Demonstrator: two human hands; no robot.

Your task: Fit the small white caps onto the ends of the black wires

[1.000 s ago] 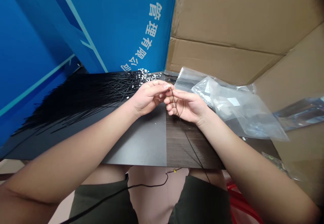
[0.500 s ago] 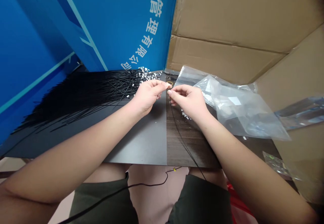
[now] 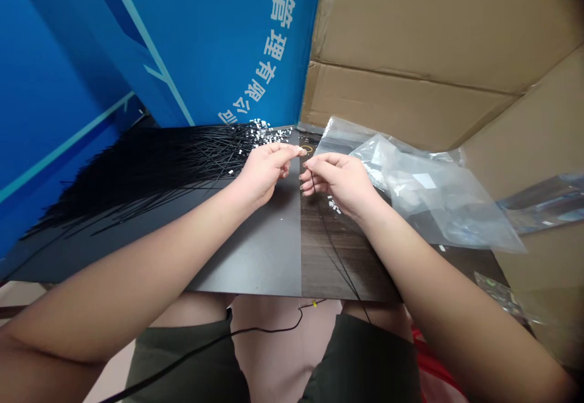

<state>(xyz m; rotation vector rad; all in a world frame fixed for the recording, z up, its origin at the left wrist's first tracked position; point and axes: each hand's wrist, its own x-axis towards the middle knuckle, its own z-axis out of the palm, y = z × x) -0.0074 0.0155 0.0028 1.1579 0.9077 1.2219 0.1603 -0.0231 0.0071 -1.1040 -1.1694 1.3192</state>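
Thumb and forefinger of my left hand [image 3: 269,169] are pinched together over the table, with what looks like a small white piece at their tips, mostly covered. Just to the right, my right hand [image 3: 342,181] pinches a thin black wire [image 3: 329,239] near its upper end, its other fingers loosely curled. From there the wire hangs over the table's front edge toward my lap. A small gap separates the two hands' fingertips. Behind them a yellow ring [image 3: 308,149] lies on the table.
A large bundle of black wires [image 3: 150,160] covers the left side, white pieces [image 3: 264,132] at its right end. Several white bits [image 3: 334,205] lie under my right hand. Clear plastic bags [image 3: 424,190] spread to the right. A blue panel [image 3: 219,38] and cardboard [image 3: 410,20] stand behind.
My right hand's fingertips have drawn slightly away from the left ones, moving right and down with the wire, and its lower fingers show more. My left hand has hardly moved.
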